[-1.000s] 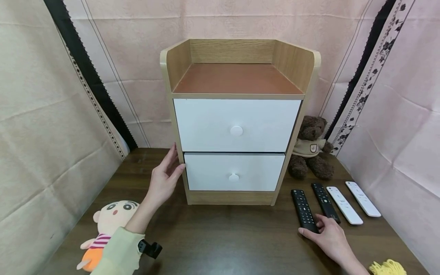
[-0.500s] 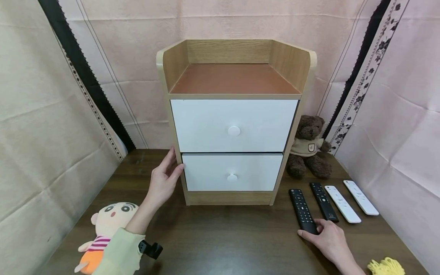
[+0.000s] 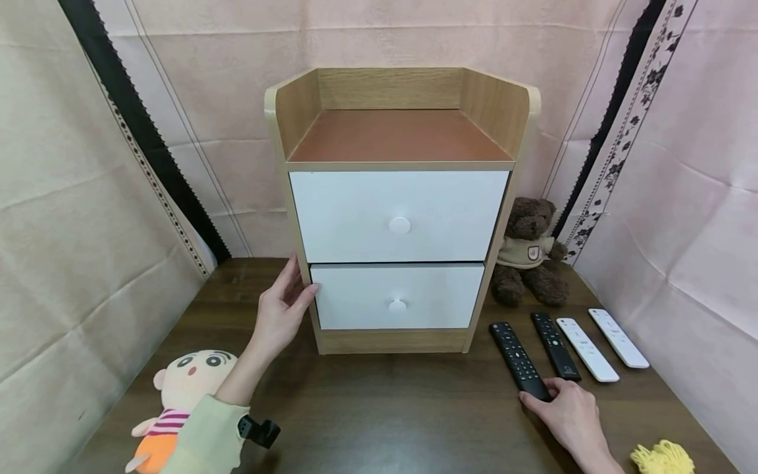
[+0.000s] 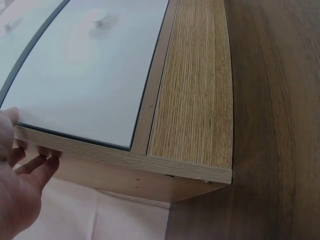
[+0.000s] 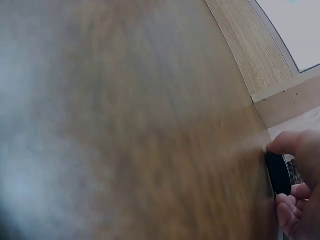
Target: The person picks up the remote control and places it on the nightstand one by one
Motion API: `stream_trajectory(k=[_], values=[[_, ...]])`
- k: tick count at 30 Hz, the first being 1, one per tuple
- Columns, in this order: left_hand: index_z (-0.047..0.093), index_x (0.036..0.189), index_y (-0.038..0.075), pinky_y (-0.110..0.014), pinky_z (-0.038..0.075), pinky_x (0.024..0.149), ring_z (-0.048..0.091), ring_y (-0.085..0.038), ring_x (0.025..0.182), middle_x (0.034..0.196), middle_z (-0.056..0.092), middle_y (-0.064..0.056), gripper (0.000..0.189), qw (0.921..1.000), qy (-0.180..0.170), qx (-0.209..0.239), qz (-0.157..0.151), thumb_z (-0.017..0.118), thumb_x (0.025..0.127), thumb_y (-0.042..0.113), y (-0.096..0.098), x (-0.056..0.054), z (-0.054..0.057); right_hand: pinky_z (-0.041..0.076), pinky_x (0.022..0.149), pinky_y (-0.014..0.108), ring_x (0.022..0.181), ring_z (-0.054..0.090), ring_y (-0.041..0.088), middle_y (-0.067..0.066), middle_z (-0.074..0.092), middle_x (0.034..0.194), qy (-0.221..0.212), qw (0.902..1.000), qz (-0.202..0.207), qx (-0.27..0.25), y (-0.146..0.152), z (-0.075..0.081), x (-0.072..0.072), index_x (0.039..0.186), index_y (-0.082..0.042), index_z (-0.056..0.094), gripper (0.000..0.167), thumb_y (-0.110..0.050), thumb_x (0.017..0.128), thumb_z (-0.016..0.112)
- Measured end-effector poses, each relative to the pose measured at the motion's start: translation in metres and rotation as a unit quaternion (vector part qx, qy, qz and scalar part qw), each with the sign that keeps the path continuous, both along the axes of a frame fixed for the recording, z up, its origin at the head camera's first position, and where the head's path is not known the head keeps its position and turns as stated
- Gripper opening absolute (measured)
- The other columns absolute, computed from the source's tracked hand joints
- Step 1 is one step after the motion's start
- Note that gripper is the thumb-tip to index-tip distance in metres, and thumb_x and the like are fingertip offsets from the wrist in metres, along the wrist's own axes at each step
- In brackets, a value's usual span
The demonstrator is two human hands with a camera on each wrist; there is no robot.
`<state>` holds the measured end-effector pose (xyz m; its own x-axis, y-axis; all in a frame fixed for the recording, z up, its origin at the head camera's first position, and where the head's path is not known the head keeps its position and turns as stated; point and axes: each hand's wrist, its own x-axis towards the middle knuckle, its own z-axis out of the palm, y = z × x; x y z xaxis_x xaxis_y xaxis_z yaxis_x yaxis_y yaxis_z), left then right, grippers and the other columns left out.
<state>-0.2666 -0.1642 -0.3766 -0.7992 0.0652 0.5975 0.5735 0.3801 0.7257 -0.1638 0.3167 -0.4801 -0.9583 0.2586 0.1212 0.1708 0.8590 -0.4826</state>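
Observation:
My left hand (image 3: 279, 316) is against the left side of a wooden cabinet (image 3: 391, 341), fingers along the side panel and thumb at the front edge beside the lower white drawer (image 3: 355, 296). In the left wrist view, the fingertips (image 4: 49, 165) touch the side panel. At the right, my right hand (image 3: 571, 418) grips the near end of a black remote control (image 3: 518, 361) between thumb and fingers. The right wrist view shows the dark end of that remote (image 5: 279, 172) in the fingers. Beside it lie another black remote (image 3: 555, 345) and two white remotes (image 3: 587, 349) (image 3: 618, 338).
A brown teddy bear (image 3: 530, 253) sits right of the cabinet. A plush doll (image 3: 192, 388) lies at the left, partly behind my left forearm. Yellow yarn (image 3: 663, 457) is at the near right. Both drawers, including the upper one (image 3: 349, 210), look closed. Cloth walls enclose the table.
The gripped remote's far end has swung left, so it lies more slanted and apart from its neighbour. The head view has shifted slightly to the right. My left hand stays on the cabinet.

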Motion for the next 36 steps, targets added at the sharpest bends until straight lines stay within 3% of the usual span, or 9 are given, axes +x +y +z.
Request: stream_trajectory(k=[17,25,28,33,36], values=[[0.038,0.158,0.007,-0.046,0.05,0.1,0.055,-0.033,0.132,0.151,0.05,-0.017,0.059,0.9999,0.008,0.005,0.005,0.062,0.104,0.011,0.0,-0.001,-0.001,0.049,0.071,0.053,0.087,0.065,0.047,0.028,0.072,0.1,0.014,0.9991,-0.039,-0.001,0.001,0.003,0.002,0.107,0.01,0.073,0.056,-0.037,0.078,0.08],[0.038,0.158,0.004,-0.046,0.049,0.1,0.054,-0.034,0.132,0.152,0.049,-0.018,0.059,0.9999,0.01,0.005,0.006,0.062,0.104,0.01,0.0,-0.002,-0.002,0.046,0.08,0.057,0.097,0.061,0.055,0.034,0.068,0.109,0.026,0.9976,-0.062,-0.016,0.005,0.0,0.005,0.113,0.012,0.071,0.06,-0.037,0.08,0.081],[0.038,0.158,0.005,-0.046,0.049,0.1,0.054,-0.034,0.132,0.151,0.05,-0.018,0.059,0.9999,0.012,0.006,0.005,0.062,0.104,0.01,0.0,-0.002,-0.002,0.043,0.082,0.057,0.096,0.062,0.054,0.032,0.071,0.105,0.049,0.9961,-0.071,-0.016,0.004,-0.002,0.007,0.114,0.011,0.071,0.059,-0.035,0.079,0.082],[0.038,0.158,0.006,-0.046,0.049,0.1,0.055,-0.034,0.132,0.15,0.051,-0.018,0.059,0.9999,0.011,0.006,0.006,0.062,0.104,0.01,0.0,-0.002,-0.002,0.041,0.079,0.054,0.082,0.067,0.044,0.017,0.073,0.075,0.083,0.9931,-0.081,-0.017,0.004,0.001,0.009,0.112,0.012,0.072,0.056,-0.031,0.077,0.081],[0.038,0.158,0.006,-0.047,0.049,0.1,0.055,-0.034,0.132,0.15,0.051,-0.017,0.059,0.9999,0.007,0.007,0.005,0.062,0.104,0.011,0.0,-0.002,-0.002,0.04,0.077,0.052,0.072,0.067,0.036,0.009,0.07,0.065,0.098,0.9909,-0.09,-0.019,0.004,0.004,0.01,0.11,0.013,0.072,0.054,-0.029,0.077,0.08]])
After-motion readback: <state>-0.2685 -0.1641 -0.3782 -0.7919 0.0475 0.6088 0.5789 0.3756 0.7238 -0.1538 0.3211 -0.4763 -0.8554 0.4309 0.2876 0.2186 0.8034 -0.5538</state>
